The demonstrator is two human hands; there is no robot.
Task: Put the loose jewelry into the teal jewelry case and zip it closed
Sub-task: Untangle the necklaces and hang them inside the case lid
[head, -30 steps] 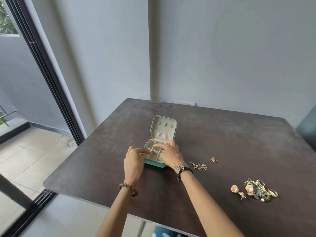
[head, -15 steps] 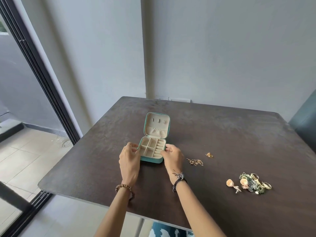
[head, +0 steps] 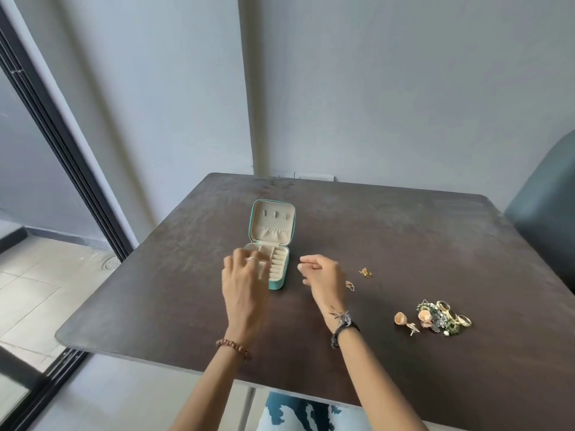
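Note:
The teal jewelry case (head: pixel 278 284) lies open on the dark table (head: pixel 404 244), its lid (head: pixel 272 221) standing upright and its cream compartments showing. My left hand (head: pixel 245 287) hovers at the case's left side, fingers loosely spread, covering part of the tray and holding nothing. My right hand (head: pixel 323 278) is lifted just right of the case, fingers loosely curled and empty. A thin chain (head: pixel 350 285) lies partly behind that hand. A small gold piece (head: pixel 365 272) sits further right. A pile of rings and earrings (head: pixel 441 317) and a shell-shaped earring (head: pixel 401 318) lie at the right.
The table's front edge (head: pixel 155 357) runs close to my body, with tiled floor below. A grey wall stands behind the table. A dark upholstered chair back (head: pixel 544 213) rises at the right edge. A sliding door frame (head: pixel 62 144) is on the left.
Both hands have let go of the case's sides and lifted off it. My right hand has drawn away to the right; my left hand stays beside the tray.

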